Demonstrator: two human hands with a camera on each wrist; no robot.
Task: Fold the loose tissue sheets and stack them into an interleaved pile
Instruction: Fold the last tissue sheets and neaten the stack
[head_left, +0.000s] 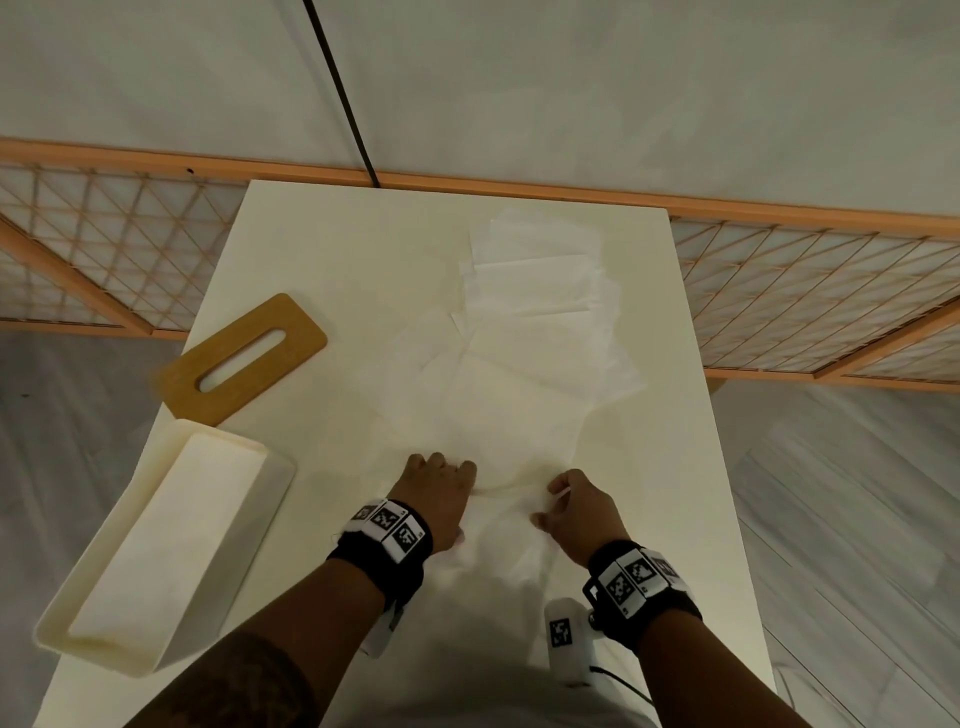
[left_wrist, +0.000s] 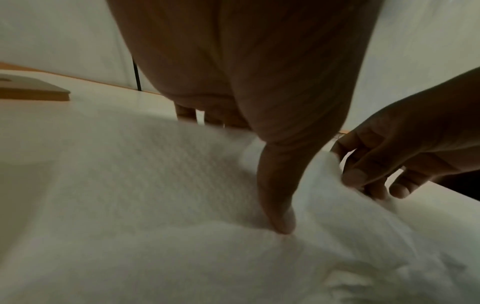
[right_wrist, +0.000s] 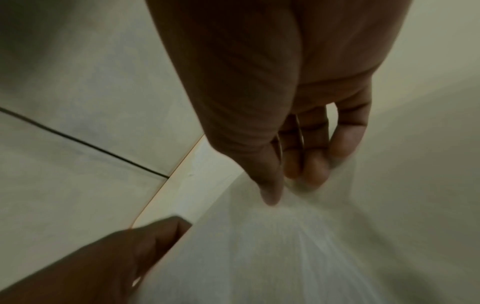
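Observation:
A thin white tissue sheet (head_left: 511, 506) lies rumpled near the table's front edge, between my two hands. My left hand (head_left: 451, 480) holds its left part: the thumb (left_wrist: 281, 222) presses down on the sheet (left_wrist: 155, 185) while the curled fingers (left_wrist: 185, 113) sit behind its raised far edge. My right hand (head_left: 554, 501) pinches the right edge between thumb and fingertips (right_wrist: 311, 174), pulling the sheet (right_wrist: 285, 257) into taut creases. Several more loose sheets (head_left: 540, 291) lie overlapped from the table's middle to its far right.
An open white tissue box (head_left: 156, 561) sits at the front left of the white table (head_left: 311, 260), with its slotted wooden lid (head_left: 244, 353) just beyond. A lattice screen (head_left: 810, 296) stands behind the table. A black cable (head_left: 337, 88) runs up the wall.

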